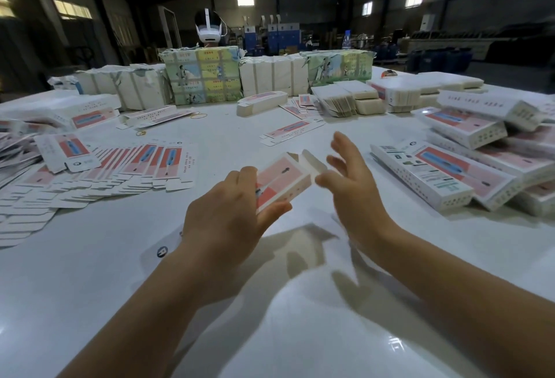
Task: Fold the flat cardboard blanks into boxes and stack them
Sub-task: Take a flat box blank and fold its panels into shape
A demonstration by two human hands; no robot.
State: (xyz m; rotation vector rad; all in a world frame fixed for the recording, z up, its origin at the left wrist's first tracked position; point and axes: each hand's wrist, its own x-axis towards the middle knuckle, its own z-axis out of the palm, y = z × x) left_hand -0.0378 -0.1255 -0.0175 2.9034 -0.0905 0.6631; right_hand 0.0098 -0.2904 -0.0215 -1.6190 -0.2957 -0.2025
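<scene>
My left hand (228, 212) grips a pink and white carton (282, 181) above the table's middle, fingers over its top and thumb beneath. The carton is opened into a box shape, with its far end flaps (312, 161) standing open. My right hand (351, 179) hovers just right of those flaps with fingers spread and relaxed; its thumb is close to the carton's end, and I cannot tell if it touches. Flat blanks (126, 170) lie fanned out in rows on the left. Folded boxes (444, 176) are stacked on the right.
Wrapped bundles of blanks (204, 77) line the far side of the white table (270, 317). A person wearing a white headset (208, 27) sits behind them. Loose blanks (291, 131) and rubber bands (199, 115) lie mid-table. One blank (163, 250) lies under my left forearm.
</scene>
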